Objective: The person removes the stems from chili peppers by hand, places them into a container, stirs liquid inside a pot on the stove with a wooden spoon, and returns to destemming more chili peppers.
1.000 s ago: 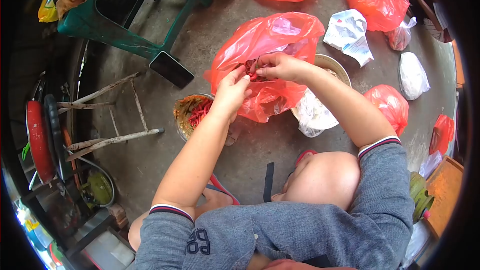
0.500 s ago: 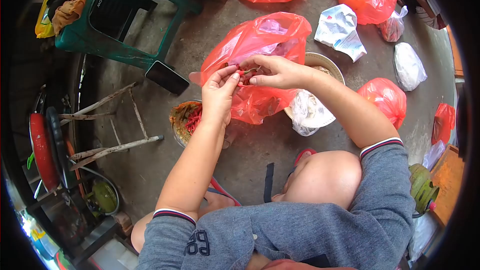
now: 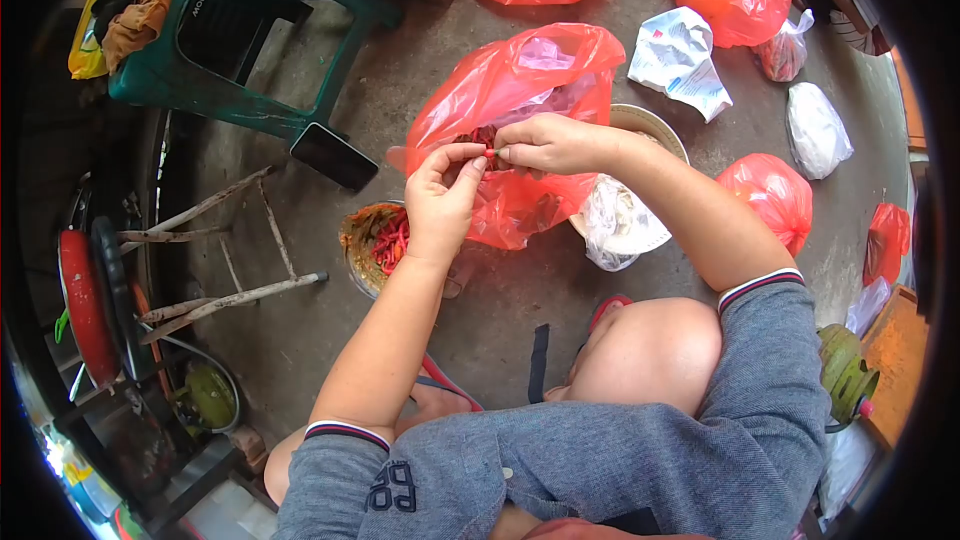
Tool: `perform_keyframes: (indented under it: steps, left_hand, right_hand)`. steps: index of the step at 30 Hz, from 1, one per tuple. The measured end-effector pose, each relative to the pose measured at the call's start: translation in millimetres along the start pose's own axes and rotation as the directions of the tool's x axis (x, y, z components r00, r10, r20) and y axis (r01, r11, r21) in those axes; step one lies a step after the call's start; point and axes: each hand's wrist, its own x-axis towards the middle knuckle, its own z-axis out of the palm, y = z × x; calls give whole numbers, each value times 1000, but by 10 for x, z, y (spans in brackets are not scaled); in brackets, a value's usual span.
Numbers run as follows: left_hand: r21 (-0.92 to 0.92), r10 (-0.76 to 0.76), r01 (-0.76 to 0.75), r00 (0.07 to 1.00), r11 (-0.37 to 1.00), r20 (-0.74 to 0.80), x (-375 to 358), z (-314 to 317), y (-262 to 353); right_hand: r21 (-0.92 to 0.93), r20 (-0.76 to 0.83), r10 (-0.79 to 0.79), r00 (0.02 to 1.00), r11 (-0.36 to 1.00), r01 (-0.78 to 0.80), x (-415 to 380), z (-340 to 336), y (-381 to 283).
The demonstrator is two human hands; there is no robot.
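Note:
Over an open red plastic bag (image 3: pixel 450 100), my two hands meet at a small red chili pepper (image 3: pixel 491 153). My left hand (image 3: pixel 442 195) pinches its body between thumb and fingers. At the green stem end, the fingertips of my right hand (image 3: pixel 550 145) are pressed together. More dark red chilies show inside the bag, partly hidden by my hands. Below my left wrist stands a metal bowl (image 3: pixel 352 262) with smeared orange sides, and red chilies (image 3: pixel 392 240) lie in it. My left forearm covers part of this bowl.
Right of the bag is a cream basket (image 3: pixel 675 135) with a clear plastic bag (image 3: pixel 608 235) over its edge. A phone (image 3: pixel 335 157) leans by a green stool (image 3: pixel 230 105). Crumpled paper (image 3: pixel 680 60), a white bag (image 3: pixel 817 130) and several red bags lie around.
My right hand has closed in toward my left, and its fingers now pinch the chili's stem end. The green stem that stuck out before is mostly hidden. My left hand has shifted slightly.

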Motion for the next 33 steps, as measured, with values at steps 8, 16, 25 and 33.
perform_keyframes:
  steps: [8, 16, 25, 33]
  left_hand:
    - [-360, -228, 257, 966, 897, 122, 37, -129, 30]
    - [-191, -158, 171, 984, 967, 84, -46, -541, 437]
    - [822, -343, 66, 926, 565, 161, -342, -1201, 381]
    - [641, 24, -114, 989, 759, 147, -306, -777, 497]
  right_hand:
    - [338, 147, 52, 988, 936, -100, -5, -15, -37]
    - [131, 103, 154, 983, 977, -167, 102, -189, 152]
    - [-699, -104, 362, 926, 636, -327, 663, 147, 812]
    - [-685, -123, 195, 973, 693, -226, 953, 120, 717]
